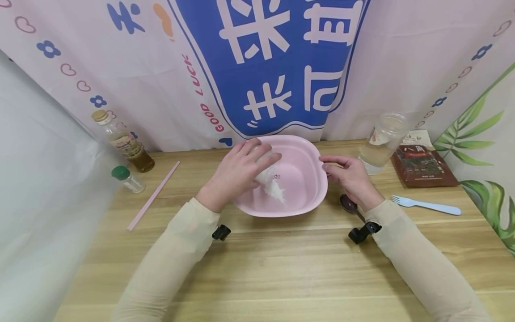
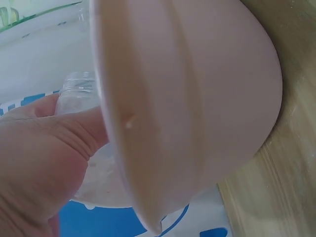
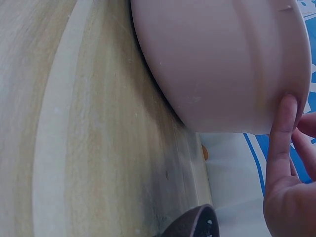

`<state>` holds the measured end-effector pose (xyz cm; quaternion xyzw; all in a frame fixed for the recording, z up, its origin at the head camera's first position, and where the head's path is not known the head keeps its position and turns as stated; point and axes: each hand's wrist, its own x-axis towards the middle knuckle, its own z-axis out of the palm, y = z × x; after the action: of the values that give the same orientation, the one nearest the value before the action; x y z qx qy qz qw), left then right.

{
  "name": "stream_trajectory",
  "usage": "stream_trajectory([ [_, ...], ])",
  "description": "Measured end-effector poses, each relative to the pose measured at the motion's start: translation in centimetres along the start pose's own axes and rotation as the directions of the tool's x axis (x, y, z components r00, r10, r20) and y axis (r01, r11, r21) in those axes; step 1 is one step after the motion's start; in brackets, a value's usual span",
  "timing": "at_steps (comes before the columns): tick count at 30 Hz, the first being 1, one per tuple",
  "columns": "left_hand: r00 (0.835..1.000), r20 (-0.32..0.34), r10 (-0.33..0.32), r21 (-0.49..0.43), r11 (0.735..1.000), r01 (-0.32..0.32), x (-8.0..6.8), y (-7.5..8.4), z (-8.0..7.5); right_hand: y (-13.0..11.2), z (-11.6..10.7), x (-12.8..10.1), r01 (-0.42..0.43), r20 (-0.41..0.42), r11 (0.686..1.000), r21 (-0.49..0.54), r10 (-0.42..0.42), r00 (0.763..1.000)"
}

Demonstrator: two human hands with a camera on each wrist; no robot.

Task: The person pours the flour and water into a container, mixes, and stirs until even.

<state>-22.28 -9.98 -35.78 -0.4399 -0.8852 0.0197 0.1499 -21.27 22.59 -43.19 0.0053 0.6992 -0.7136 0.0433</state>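
My left hand (image 1: 237, 172) reaches over the near-left rim of the pink bowl (image 1: 301, 156), fingers curled round a small clear jar (image 1: 267, 163) tipped mouth-down into it; white powder (image 1: 275, 191) lies in a small heap on the bowl's floor just under the jar. In my left wrist view the jar (image 2: 79, 91) shows behind the bowl's rim (image 2: 148, 123), with my thumb (image 2: 74, 133) pressed along it. My right hand (image 1: 350, 176) sits at the bowl's right edge, fingers straight, touching the wall rather than clasping it; my right wrist view shows one fingertip (image 3: 285, 113) laid against the bowl's outer side (image 3: 222, 64). The bowl stands on the wooden table (image 1: 281, 264), about mid-table, near the back curtain. A dark spoon (image 1: 349, 205) lies on the table just under my right wrist. To the right lie a pale blue fork (image 1: 426, 205), a brown packet (image 1: 422, 165) and a tall clear jar (image 1: 384, 141). To the left I see a pink chopstick (image 1: 154, 194), a green-capped shaker (image 1: 128, 179) and a bottle of dark liquid (image 1: 122, 141).
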Motion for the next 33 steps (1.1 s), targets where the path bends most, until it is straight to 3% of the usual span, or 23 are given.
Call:
stream_trajectory([
  [10, 0.998, 0.042, -0.043, -0.062, 0.997, 0.045, 0.13, -0.03, -0.01, 0.04, -0.06, 0.07, -0.014, -0.002, 0.999, -0.035, 0.014, 1.000],
  [23, 0.999, 0.035, -0.031, -0.105, 0.994, 0.035, 0.23, -0.01, 0.29, 0.03, -0.05, 0.13, -0.023, -0.013, 0.999, -0.040, 0.022, 1.000],
  [33, 0.995, 0.063, -0.081, -0.162, 0.983, 0.090, 0.14, -0.14, 0.44, 0.01, -0.03, 0.09, -0.006, -0.007, 1.000, -0.024, 0.006, 1.000],
])
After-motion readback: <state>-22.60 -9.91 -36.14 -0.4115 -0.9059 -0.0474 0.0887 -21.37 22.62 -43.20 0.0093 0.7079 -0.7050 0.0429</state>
